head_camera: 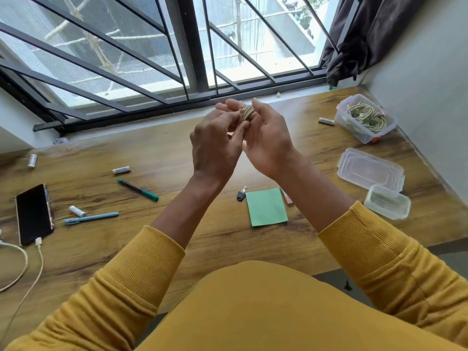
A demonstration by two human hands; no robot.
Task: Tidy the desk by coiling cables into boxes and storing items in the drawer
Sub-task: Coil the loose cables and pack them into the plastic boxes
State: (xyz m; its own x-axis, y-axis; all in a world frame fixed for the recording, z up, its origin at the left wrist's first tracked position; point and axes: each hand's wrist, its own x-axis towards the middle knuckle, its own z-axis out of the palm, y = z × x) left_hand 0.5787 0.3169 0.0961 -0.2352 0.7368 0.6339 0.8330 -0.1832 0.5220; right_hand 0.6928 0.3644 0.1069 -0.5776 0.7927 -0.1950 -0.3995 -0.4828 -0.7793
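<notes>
Above the middle of the wooden desk (177,239), both hands hold a small coil of beige cable (247,113). My left hand (217,140) pinches the coil from the left, thumb against it. My right hand (266,138) curls its fingers round the coil's right side. An open clear plastic box (364,117) at the far right holds several coiled beige cables. Its flat lid (369,169) lies nearer, beside a smaller closed clear box (387,205). A black phone (34,214) at the left edge has a white charging cable (33,262) plugged in.
Scattered on the desk lie white batteries (121,170) (32,160) (77,211) (326,121), a green marker (138,190), a light blue pen (91,218), a green sticky pad (266,206), a small dark key (241,194) and a pink item (287,197). A barred window runs behind; a wall bounds the right.
</notes>
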